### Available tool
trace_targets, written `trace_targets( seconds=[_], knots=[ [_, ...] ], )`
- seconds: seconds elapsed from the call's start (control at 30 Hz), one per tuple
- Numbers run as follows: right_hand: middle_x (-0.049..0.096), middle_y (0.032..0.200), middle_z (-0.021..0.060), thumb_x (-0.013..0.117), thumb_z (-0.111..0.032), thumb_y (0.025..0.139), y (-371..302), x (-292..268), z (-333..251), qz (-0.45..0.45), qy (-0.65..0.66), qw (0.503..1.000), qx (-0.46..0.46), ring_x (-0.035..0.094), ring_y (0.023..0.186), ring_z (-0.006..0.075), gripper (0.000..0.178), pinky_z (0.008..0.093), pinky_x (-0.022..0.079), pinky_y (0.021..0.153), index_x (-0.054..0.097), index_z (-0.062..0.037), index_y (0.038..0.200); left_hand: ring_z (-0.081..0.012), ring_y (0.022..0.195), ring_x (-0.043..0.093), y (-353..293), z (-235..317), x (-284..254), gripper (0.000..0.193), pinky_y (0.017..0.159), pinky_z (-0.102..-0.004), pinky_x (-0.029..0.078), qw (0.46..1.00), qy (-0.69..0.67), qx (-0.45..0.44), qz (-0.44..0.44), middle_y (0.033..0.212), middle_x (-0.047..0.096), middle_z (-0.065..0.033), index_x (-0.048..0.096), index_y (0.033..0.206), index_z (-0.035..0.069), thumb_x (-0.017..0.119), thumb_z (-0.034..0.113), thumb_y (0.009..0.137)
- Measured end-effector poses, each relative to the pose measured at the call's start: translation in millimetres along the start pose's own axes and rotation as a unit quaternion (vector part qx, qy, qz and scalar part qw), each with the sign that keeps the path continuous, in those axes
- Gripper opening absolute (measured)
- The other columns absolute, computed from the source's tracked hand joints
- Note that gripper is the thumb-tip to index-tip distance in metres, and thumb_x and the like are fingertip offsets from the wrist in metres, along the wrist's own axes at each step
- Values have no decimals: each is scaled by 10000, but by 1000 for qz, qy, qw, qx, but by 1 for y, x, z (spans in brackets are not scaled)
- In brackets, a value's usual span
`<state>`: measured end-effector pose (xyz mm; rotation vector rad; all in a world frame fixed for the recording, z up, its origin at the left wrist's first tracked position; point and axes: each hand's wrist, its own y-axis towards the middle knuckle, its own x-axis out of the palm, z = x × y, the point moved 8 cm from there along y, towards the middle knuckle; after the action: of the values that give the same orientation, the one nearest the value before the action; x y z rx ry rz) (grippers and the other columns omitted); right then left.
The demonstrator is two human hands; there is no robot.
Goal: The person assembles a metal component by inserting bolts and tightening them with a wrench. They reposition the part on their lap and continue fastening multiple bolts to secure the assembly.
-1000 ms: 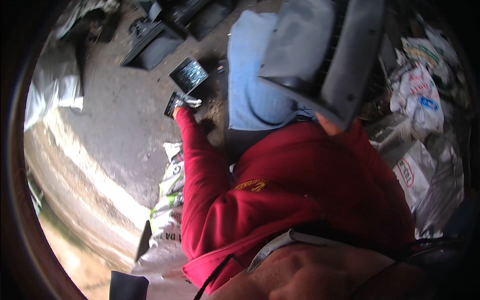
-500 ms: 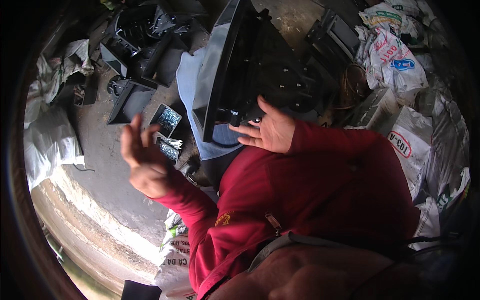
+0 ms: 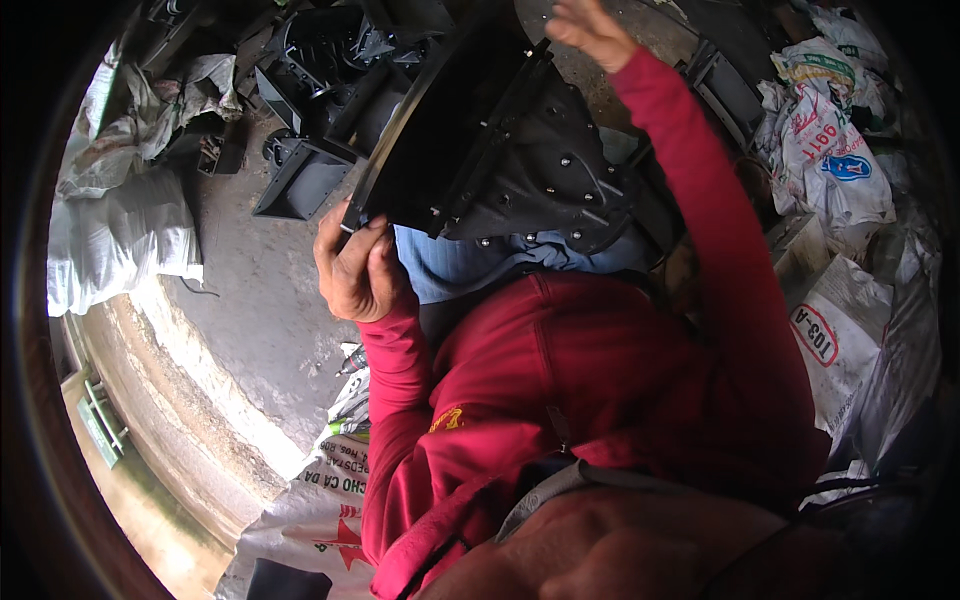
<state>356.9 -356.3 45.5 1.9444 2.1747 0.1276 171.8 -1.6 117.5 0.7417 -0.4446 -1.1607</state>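
Note:
A large black part, a flat-sided frame with a moulded, ribbed back dotted with small shiny screws, lies tilted over my lap. My left hand is closed on its near left corner, thumb and fingers pinching the rim. Past the far side of the part, my right hand reaches out at the top of the view. Its fingers are blurred and partly cut off by the dark edge, so I cannot tell whether they touch anything. A light blue cloth lies beneath the part, across my legs.
More black brackets and housings are piled on the floor at the far left. A dark panel stands at the far right. White printed sacks line the right side, and crumpled white sheeting lies at the left.
My left hand has moved from free air to the part's corner and closed on it. My right hand has left the part's near side and stretched far forward. The part has tilted and turned.

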Motion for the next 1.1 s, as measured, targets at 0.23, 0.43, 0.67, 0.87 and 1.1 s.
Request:
trace_targets(
  seconds=[0.23, 0.43, 0.67, 0.87, 1.1],
  knots=[
    [618, 1154, 73, 826, -247, 791, -38, 58, -46, 42, -5, 995, -87, 591, 1084, 187, 546, 339, 467, 963, 559, -35, 1217, -332, 1067, 640, 7, -16, -16, 205, 918, -391, 514, 1000, -14, -20, 4, 1170, 624, -267, 664, 1016, -26, 587, 160, 975],
    [602, 1113, 52, 826, -176, 795, -120, 64, -42, 111, 146, 982, -49, 600, 999, 117, 586, 280, 518, 849, 492, -67, 1264, -351, 1220, 557, 17, -8, -11, 249, 1029, -431, 442, 996, -1, -30, -80, 1342, 531, -257, 683, 1087, -5, 593, 200, 978],
    [598, 1179, 66, 867, -223, 740, -117, 64, -57, 114, -126, 981, -94, 599, 1043, 155, 625, 304, 492, 883, 547, -72, 1255, -250, 1101, 573, -6, -11, -18, 139, 907, -341, 508, 988, 143, -56, -35, 1227, 515, -135, 736, 1027, 40, 671, 25, 904],
    [633, 1106, 85, 870, -128, 673, -155, 58, -103, 183, -228, 904, -313, 606, 949, 211, 574, 359, 485, 847, 612, -75, 1183, -237, 1117, 572, -3, -13, -11, 139, 890, -305, 512, 986, 157, -40, -50, 1255, 535, -156, 732, 1027, 26, 684, 60, 901],
    [623, 1057, -85, 816, -362, 690, -146, 144, -110, 12, -486, 848, -212, 531, 999, 181, 438, 384, 337, 911, 709, -278, 1107, -248, 1081, 591, -5, -29, -19, 105, 914, -352, 481, 988, 79, -126, -38, 1186, 582, -184, 744, 935, 45, 755, 71, 834]
  ],
)
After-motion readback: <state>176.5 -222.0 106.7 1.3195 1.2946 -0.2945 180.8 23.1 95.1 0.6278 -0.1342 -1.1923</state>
